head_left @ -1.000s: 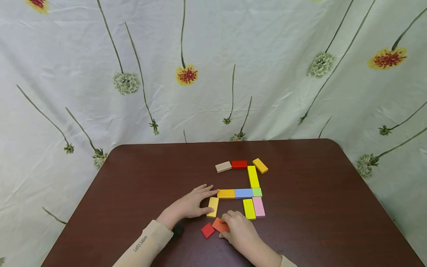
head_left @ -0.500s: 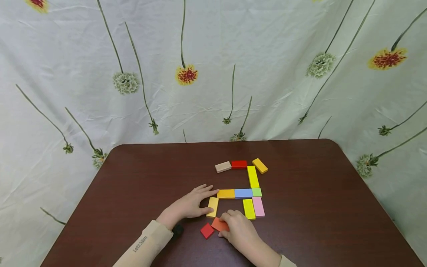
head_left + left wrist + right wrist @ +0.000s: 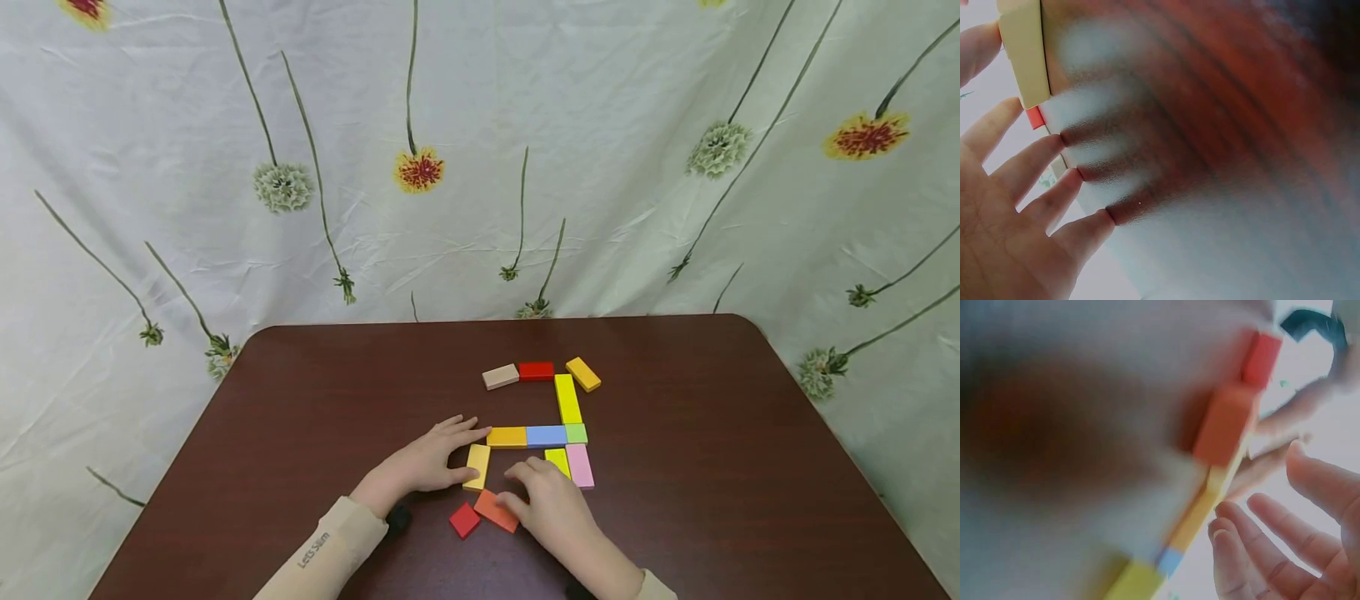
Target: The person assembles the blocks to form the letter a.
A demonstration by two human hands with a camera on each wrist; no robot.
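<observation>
My left hand (image 3: 422, 458) lies spread on the table, thumb on the light yellow block (image 3: 477, 461) and index fingertip at the left end of the amber block (image 3: 507, 437). In the left wrist view its straight fingers (image 3: 1034, 160) touch the dark tabletop. My right hand (image 3: 553, 508) hovers over the lower yellow block (image 3: 557, 457), partly covering it. Its fingers are loosely bent around nothing, the thumb close to the orange block (image 3: 496, 510). That block lies slanted beside a red square block (image 3: 465, 521). In the right wrist view a gap separates thumb and fingers (image 3: 1272, 569).
The amber block runs in a row with a blue block (image 3: 546, 436) and a green one (image 3: 576, 433). A pink block (image 3: 580, 467) lies below, a long yellow block (image 3: 567, 398) above. Farther back are beige (image 3: 500, 377), red (image 3: 536, 372) and golden (image 3: 583, 374) blocks.
My right hand has let go of the orange block and shifted slightly up and right, now overlapping the lower yellow block. The left hand has stayed in place.
</observation>
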